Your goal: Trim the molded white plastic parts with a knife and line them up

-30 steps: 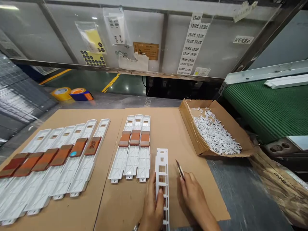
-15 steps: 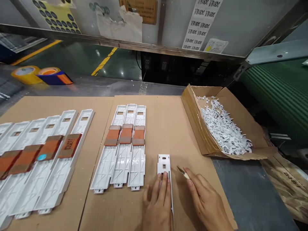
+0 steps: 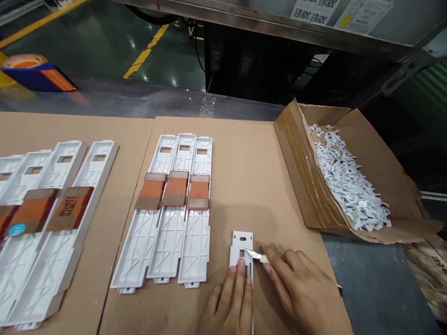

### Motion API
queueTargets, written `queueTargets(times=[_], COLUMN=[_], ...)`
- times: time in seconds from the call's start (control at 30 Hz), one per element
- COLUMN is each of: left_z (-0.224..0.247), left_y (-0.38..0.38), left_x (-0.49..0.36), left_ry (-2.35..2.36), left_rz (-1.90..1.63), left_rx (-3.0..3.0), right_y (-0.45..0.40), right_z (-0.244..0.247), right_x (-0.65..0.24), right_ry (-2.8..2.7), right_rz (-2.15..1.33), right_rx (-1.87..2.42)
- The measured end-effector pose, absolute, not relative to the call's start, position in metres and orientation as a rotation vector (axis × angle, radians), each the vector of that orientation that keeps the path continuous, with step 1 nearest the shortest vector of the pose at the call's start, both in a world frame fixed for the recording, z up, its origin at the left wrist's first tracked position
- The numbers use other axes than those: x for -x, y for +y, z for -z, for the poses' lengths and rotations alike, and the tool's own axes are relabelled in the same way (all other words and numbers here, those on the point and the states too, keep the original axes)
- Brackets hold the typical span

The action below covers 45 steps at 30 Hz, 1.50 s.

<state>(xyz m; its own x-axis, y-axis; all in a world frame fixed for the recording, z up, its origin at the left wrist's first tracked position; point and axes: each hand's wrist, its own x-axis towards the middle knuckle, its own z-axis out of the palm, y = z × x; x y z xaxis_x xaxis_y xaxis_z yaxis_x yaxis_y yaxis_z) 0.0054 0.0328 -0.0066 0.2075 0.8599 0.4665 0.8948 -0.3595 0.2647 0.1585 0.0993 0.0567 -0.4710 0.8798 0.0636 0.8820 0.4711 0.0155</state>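
Left hand (image 3: pixel 228 298), fingers flat and together, presses a white plastic strip (image 3: pixel 240 244); right hand (image 3: pixel 300 291) pinches a steel craft knife (image 3: pixel 256 254); a slipping blade could cut the left hand.

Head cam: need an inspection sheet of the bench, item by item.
Surface: brown cardboard sheets cover the bench.
Job's things: white plastic strip lies under the hands; more white plastic panels with orange patches sit in rows to its left.
Clutter: cardboard box at right, holding white plastic trimmings.
Grippers: none; left hand rests on the strip, right hand holds a small knife with its blade at the strip.
Cables: thin black cable beyond the bench.
Surroundings: tape roll on a ledge, yellow floor line, green conveyor belt.
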Motion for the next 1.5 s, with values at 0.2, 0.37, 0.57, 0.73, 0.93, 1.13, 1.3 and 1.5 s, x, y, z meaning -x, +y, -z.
queueTargets(times=[0.2, 0.37, 0.57, 0.73, 0.93, 1.13, 1.3, 1.5], left_z=[0.004, 0.005, 0.004, 0.003, 0.003, 0.004, 0.002, 0.002], left_y=[0.034, 0.033, 0.033, 0.034, 0.033, 0.034, 0.035, 0.033], left_x=[-0.005, -0.006, -0.005, -0.004, -0.006, -0.006, -0.004, -0.002], left_ry=[-1.776, -1.772, -1.781, -1.786, -1.802, -1.767, -1.753, -1.738], left_rz=[0.889, 0.889, 0.874, 0.884, 0.874, 0.877, 0.834, 0.776], left_rx=[2.405, 2.399, 2.418, 2.427, 2.402, 2.395, 2.428, 2.479], right_y=[0.104, 0.106, 0.106, 0.106, 0.112, 0.133, 0.152, 0.17], right_z=[-0.055, -0.053, -0.051, -0.054, -0.058, -0.067, -0.075, -0.078], right_x=[-0.155, -0.155, -0.156, -0.154, -0.154, -0.154, -0.149, -0.146], right_ry=[-2.657, -2.667, -2.683, -2.696, -2.739, -2.926, -3.072, -3.163], right_rz=[0.065, 0.082, 0.085, 0.104, 0.119, 0.019, 0.012, -0.053], right_rx=[1.566, 1.551, 1.545, 1.558, 1.548, 1.514, 1.422, 1.32])
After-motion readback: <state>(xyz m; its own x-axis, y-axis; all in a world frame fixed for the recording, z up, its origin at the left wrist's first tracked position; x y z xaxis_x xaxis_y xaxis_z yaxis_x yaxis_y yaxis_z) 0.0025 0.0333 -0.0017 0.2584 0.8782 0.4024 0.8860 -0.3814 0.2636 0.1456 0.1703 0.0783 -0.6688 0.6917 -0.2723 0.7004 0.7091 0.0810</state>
